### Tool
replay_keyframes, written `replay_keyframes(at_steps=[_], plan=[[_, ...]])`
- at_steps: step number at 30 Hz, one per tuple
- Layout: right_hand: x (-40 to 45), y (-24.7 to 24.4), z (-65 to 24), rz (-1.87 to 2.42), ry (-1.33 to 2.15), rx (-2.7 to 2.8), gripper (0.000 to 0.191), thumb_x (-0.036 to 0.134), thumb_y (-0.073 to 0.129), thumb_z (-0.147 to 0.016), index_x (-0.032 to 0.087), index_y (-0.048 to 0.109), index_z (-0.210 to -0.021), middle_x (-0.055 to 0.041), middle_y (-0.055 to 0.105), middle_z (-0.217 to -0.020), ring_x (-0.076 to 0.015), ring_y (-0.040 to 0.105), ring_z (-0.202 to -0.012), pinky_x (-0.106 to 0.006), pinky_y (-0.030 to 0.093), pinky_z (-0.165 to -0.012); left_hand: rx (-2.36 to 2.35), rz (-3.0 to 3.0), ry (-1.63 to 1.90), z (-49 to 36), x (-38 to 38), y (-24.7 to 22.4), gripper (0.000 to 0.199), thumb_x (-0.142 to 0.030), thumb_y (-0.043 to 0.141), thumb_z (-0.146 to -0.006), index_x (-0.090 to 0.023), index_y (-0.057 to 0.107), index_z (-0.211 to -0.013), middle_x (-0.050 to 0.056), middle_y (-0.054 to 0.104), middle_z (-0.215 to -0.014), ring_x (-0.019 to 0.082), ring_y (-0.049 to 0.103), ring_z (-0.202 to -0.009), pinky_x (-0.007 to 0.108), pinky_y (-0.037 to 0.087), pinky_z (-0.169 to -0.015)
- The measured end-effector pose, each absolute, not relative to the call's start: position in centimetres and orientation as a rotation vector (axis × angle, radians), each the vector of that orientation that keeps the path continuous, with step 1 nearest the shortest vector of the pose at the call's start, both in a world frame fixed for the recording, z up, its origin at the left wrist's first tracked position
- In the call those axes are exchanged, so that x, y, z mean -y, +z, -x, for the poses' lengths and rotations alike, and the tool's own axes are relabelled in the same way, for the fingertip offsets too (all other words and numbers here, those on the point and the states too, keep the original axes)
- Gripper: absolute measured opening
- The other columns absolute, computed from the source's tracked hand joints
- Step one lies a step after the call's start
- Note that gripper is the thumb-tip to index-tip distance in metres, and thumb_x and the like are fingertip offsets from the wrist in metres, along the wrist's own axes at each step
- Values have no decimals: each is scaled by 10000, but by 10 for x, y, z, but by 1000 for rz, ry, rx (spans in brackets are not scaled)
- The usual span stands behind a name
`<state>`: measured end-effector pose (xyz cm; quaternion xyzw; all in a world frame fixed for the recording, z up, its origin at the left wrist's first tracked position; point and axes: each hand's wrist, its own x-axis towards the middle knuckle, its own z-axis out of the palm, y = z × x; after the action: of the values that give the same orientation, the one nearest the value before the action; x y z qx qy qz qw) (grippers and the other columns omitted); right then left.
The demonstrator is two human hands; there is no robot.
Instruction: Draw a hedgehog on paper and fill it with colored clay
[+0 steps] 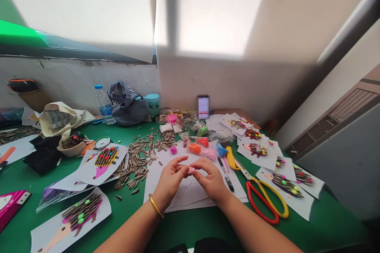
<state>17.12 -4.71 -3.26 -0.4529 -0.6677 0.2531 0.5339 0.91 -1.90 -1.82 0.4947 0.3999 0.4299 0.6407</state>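
My left hand (pixel 172 176), with a gold bangle on its wrist, and my right hand (pixel 211 177) meet above the paper. Between their fingertips they pinch a small piece of pale pink clay (pixel 190 170). Beneath them lies a white sheet (pixel 178 199) with a line drawing, partly hidden by my hands. Beyond my fingers are a magenta clay ball (pixel 173 150) and bags of orange clay (pixel 194 148), pink clay (pixel 209 154) and blue clay (pixel 221 149). To the right of my right hand lies a black pen (pixel 226 174).
Red and yellow scissors (pixel 267 201) lie at the right, near several hedgehog pictures (pixel 286 184). Sunflower seeds (pixel 139 154) are scattered left of the paper, beside more pictures (pixel 81 215). A phone (pixel 203 106), a blue-grey bag (pixel 129 108) and a bottle (pixel 103 102) stand along the wall.
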Motion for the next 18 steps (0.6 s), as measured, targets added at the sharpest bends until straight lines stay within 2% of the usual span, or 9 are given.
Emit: replay_keyframes(at_steps=[4, 8, 10, 14, 18], plan=[[47, -29, -172, 1092, 597, 1553, 138, 358, 637, -893, 246, 718, -893, -50, 662, -880, -204, 609, -868, -358, 506, -801, -915, -1192, 964, -10, 20, -19, 541, -439, 748, -730, -162, 605, -1171, 75, 744, -833, 205, 669, -802, 360, 517, -790], [47, -30, -173, 1091, 583, 1538, 137, 346, 627, -894, 237, 695, -846, -41, 650, -838, -200, 602, -830, -350, 502, -777, -977, -1381, 992, -11, 19, -21, 330, -444, 760, -707, -175, 697, -887, 62, 720, -840, 206, 646, -807, 325, 510, -759], [47, -32, -173, 1100, 597, 1538, 143, 348, 609, -902, 235, 686, -861, -39, 650, -840, -197, 598, -824, -343, 497, -766, -1008, -1462, 993, -11, 18, -22, 293, -465, 728, -735, -178, 700, -792, 49, 700, -800, 191, 619, -761, 305, 497, -722], [46, -34, -174, 1149, 662, 1482, 218, 382, 521, -940, 235, 665, -1009, -59, 668, -981, -206, 605, -912, -330, 491, -774, -1018, -1462, 995, -11, 18, -22, 302, -481, 705, -755, -180, 689, -784, 27, 665, -739, 170, 578, -697, 277, 471, -655], [46, -32, -173, 1202, 705, 1499, 198, 390, 575, -895, 214, 650, -845, -29, 642, -824, -186, 580, -792, -310, 474, -723, -1016, -1498, 975, -11, 19, -22, 305, -480, 694, -767, -177, 685, -789, 34, 663, -753, 174, 574, -715, 279, 468, -669]])
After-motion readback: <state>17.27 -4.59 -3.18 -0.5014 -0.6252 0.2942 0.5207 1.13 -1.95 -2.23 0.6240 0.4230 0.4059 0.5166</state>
